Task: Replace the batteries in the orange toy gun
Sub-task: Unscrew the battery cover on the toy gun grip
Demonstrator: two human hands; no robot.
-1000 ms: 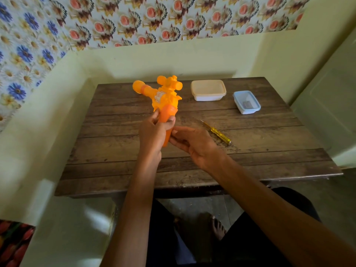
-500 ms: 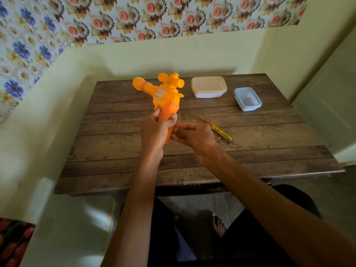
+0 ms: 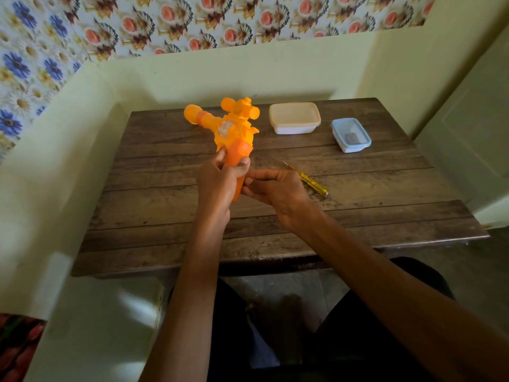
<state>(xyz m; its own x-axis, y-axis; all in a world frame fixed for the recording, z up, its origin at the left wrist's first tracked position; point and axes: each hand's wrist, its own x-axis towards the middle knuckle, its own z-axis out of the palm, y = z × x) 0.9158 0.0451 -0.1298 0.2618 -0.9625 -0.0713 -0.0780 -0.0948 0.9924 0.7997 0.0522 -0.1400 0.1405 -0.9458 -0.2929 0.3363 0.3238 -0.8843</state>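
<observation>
Above the table, left hand clasps the toy gun handle.

Two lidded tubs on wooden table

Single head view, looking forward-down, close over table

Left hand grips orange toy gun handle above surface; right hand touches handle base; screwdriver beside.
</observation>
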